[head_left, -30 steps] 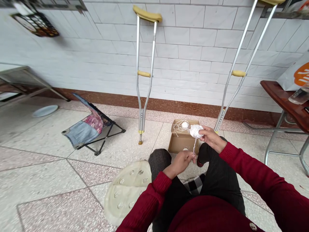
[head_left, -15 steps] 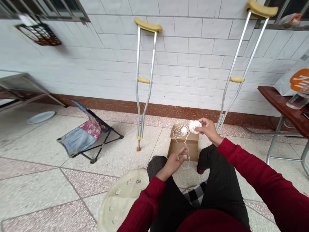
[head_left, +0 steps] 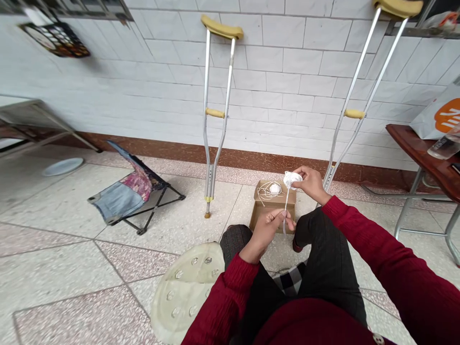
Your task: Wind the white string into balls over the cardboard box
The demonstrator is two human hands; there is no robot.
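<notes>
My right hand (head_left: 312, 185) is shut on a white ball of string (head_left: 292, 179), held just above the far edge of a cardboard box (head_left: 272, 215). A taut white strand (head_left: 286, 203) runs down from the ball into my left hand (head_left: 268, 231), whose fingers pinch it over the box. Inside the open box lie a smaller white ball (head_left: 275, 189) and a loose tangle of thin string (head_left: 264, 192). The box's contents are partly hidden by my left hand.
My knees in dark trousers flank the box. A translucent round plastic lid (head_left: 187, 292) lies on the floor at left. Aluminium crutches (head_left: 217, 115) lean on the tiled wall. A low folding chair (head_left: 132, 194) stands left, a metal table (head_left: 424, 158) right.
My right hand has risen slightly with the ball. The strand between my hands now looks straighter, and my left hand sits a little lower and closer to it.
</notes>
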